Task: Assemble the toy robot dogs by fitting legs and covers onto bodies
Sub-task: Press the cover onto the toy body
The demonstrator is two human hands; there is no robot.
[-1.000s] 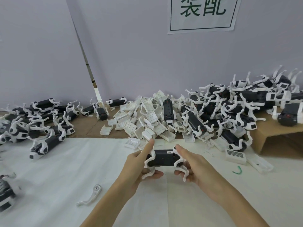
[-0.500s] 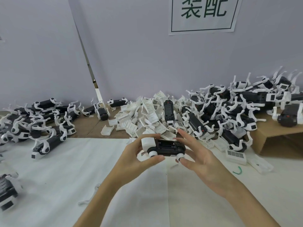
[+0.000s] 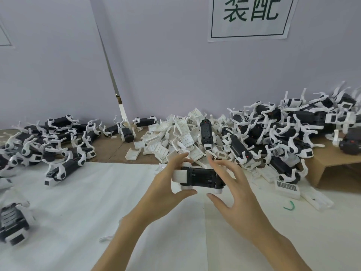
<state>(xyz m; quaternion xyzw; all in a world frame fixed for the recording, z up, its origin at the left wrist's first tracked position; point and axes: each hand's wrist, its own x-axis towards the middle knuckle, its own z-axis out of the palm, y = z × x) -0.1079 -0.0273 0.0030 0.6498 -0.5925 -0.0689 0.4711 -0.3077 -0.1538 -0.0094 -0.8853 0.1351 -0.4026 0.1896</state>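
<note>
A black toy dog body [image 3: 201,178] with a white head end lies level in the air above the white sheet [image 3: 78,212], its battery side facing me. My left hand [image 3: 166,188] grips its white left end between thumb and fingers. At the body's right end hovers my right hand [image 3: 232,190], fingers spread and straight; I cannot tell whether they touch it. Behind lies a heap of white covers [image 3: 175,137].
Piles of black-and-white dogs lie at the left [image 3: 48,141] and on the cardboard box [image 3: 332,169] at the right [image 3: 283,130]. A dog [image 3: 13,223] sits at the left edge. A loose white leg [image 3: 106,239], a vented cover [image 3: 287,188] and a green scrap [image 3: 290,205] lie on the sheet.
The body has been turned over and lifted a little away from me. My right hand has let go of its right end and spread its fingers; my left hand keeps its hold.
</note>
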